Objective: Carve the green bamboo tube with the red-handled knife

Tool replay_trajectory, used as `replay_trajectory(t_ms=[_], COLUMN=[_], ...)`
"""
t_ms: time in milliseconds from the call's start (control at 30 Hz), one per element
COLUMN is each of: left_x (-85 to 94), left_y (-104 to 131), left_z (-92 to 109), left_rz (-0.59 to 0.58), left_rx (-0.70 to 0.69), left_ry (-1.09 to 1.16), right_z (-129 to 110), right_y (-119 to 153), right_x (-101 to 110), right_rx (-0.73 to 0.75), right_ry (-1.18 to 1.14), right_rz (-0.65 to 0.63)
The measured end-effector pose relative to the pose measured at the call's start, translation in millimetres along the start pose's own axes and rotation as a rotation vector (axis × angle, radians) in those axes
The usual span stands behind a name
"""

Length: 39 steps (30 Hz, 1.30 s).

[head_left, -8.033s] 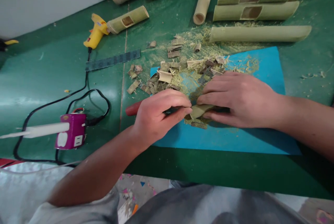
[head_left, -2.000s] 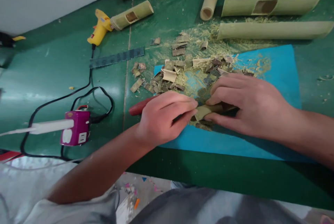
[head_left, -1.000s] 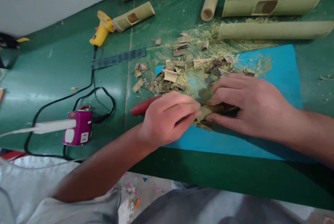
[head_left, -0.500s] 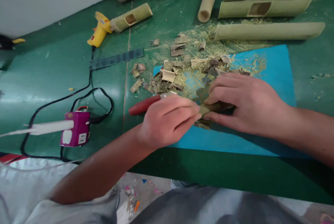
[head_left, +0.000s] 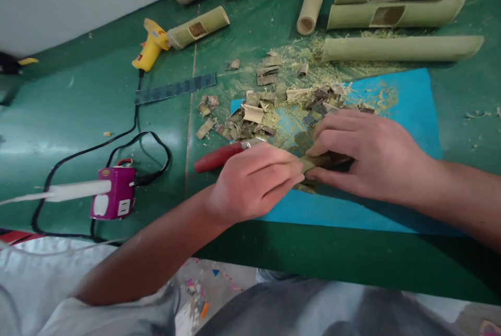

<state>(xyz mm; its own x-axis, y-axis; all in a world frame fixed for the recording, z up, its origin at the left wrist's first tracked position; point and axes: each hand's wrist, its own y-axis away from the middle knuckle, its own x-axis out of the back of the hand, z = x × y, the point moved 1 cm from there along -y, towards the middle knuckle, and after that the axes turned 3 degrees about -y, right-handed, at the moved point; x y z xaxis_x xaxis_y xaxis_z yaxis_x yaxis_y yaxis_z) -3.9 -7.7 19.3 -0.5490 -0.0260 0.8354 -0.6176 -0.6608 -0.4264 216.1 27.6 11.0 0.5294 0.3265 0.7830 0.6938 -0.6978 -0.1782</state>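
Both hands meet over a blue sheet [head_left: 332, 208]. Between them is a short greenish-brown bamboo piece [head_left: 312, 163], mostly covered by fingers. My right hand [head_left: 364, 148] grips it from the right, thumb below and fingers above. My left hand [head_left: 260, 182] is closed, its fingertips pinching at the left end of the piece; anything else inside that hand is hidden. A tool with a red handle [head_left: 217, 157] and a metal part lies just behind my left hand. Brown bamboo chips [head_left: 250, 122] and pale shavings lie heaped beyond both hands.
A yellow glue gun [head_left: 151, 46] touches a short cut bamboo tube [head_left: 199, 28]. A purple power adapter [head_left: 113, 192] with black cables sits at left. Near the back lie an upright-pointing tube [head_left: 309, 10], a long bamboo length [head_left: 403, 49] and several notched tubes. A dark strip [head_left: 176, 88] lies at centre-left.
My left hand has shifted very slightly to the right along the bamboo piece. My right hand keeps its grip, and the surrounding things look the same.
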Motion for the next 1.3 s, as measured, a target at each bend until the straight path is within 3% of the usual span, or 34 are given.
replay_trajectory(t_ms=[167, 367, 633, 767, 900, 1100, 1300], left_x=[-0.7, -2.6, 5.9, 9.7, 6.1, -0.4, -4.1], left_y=[0.2, -0.3, -4.2, -4.4, -2.4, -1.5, -1.8], left_z=[0.8, -1.3, -2.5, -1.7, -6.1, -9.7, -6.9], left_rz=[0.020, -0.003, 0.112, 0.102, 0.106, 0.222, 0.212], left_rx=[0.057, 0.027, 0.147, 0.267, 0.268, 0.184, 0.240], left_ry=[0.006, -0.010, -0.015, -0.020, 0.053, 0.201, 0.355], right_z=[0.5, 0.1, 3.3, 0.4, -0.1, 1.1, -6.7], right_y=[-0.1, 0.5, 0.5, 2.8, 5.3, 4.6, 4.8], right_x=[0.4, 1.2, 1.1, 1.3, 0.0, -0.2, 0.5], right_rx=[-0.004, -0.014, 0.092, 0.142, 0.138, 0.172, 0.185], right_ry=[-0.008, -0.007, 0.057, 0.202, 0.247, 0.231, 0.245], right_rz=[-0.008, -0.024, -0.021, 0.034, 0.042, 0.046, 0.007])
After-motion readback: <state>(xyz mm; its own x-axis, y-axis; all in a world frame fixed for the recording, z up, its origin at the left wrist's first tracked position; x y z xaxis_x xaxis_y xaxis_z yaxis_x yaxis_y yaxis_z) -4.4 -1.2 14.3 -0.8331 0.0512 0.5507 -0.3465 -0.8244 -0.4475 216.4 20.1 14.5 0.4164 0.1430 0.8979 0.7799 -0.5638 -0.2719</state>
